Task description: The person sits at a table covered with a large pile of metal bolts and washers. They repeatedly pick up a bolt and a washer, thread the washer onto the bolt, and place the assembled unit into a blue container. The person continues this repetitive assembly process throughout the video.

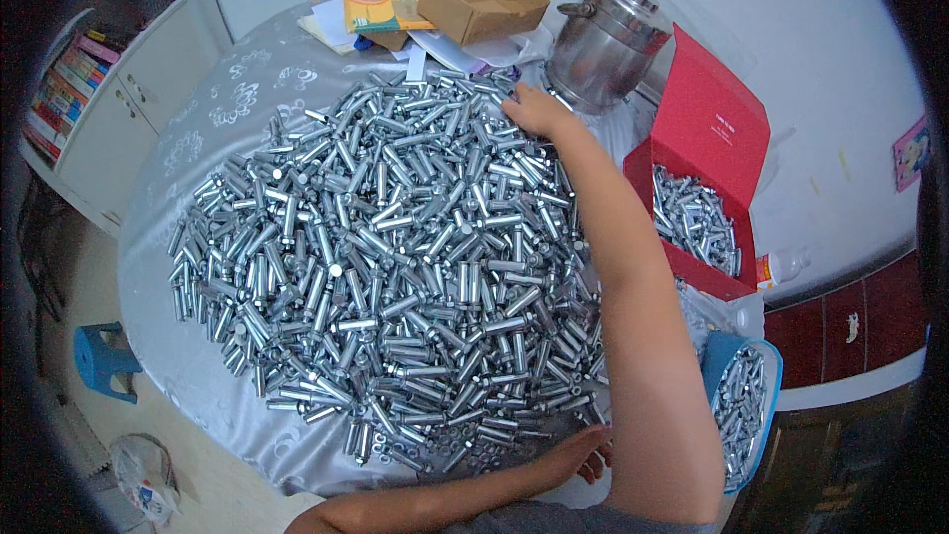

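Note:
A wide heap of shiny metal expansion bolts [386, 247] covers the round table. My right arm stretches across the heap's right side, and my right hand [537, 111] is at its far edge. The fingers there curl down against the bolts; whatever they hold is hidden. Close to the near edge, my left hand [585, 453] hangs low beside my right upper arm, with its fingers loosely bent and a little apart. Nothing shows in it, though part of the hand is hidden. Small loose nuts [484, 455] lie along the near side of the heap.
On the right stand an open red box [707, 282] and a blue bin [769, 415], both holding bolts. A steel pot [605, 49], a cardboard box [484, 6] and a yellow packet [381, 8] sit at the back. A blue stool [104, 361] is on the floor at left.

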`<action>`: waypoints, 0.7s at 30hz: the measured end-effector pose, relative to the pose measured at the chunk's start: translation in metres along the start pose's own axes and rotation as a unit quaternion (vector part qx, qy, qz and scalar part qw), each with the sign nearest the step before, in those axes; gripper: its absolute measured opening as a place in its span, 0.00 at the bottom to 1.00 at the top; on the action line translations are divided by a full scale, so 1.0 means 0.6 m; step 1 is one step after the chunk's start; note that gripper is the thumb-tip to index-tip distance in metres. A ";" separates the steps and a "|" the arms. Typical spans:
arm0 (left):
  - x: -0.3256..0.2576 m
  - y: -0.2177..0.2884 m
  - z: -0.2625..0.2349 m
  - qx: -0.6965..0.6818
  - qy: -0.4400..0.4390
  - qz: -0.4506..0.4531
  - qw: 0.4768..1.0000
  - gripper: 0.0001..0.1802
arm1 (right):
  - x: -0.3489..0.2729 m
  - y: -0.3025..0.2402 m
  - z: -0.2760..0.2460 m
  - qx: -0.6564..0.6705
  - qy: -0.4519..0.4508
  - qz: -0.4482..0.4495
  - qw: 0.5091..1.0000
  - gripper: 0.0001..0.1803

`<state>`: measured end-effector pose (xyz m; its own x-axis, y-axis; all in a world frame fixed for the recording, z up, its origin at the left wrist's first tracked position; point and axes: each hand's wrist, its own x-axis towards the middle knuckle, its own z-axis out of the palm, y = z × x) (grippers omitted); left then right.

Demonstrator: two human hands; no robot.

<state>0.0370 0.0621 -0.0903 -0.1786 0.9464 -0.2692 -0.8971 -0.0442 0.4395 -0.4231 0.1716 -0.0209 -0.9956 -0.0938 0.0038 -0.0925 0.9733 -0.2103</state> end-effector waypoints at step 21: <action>-0.012 0.026 0.011 0.129 -0.012 0.055 0.990 0.23 | -0.003 0.023 0.005 0.275 0.024 0.114 0.954 0.28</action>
<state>0.0267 0.0570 -0.0758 -0.2574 0.9479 -0.1878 -0.7394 -0.0680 0.6698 -0.4229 0.1847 -0.0270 -0.9895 0.1309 -0.0609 0.1363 0.7084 -0.6925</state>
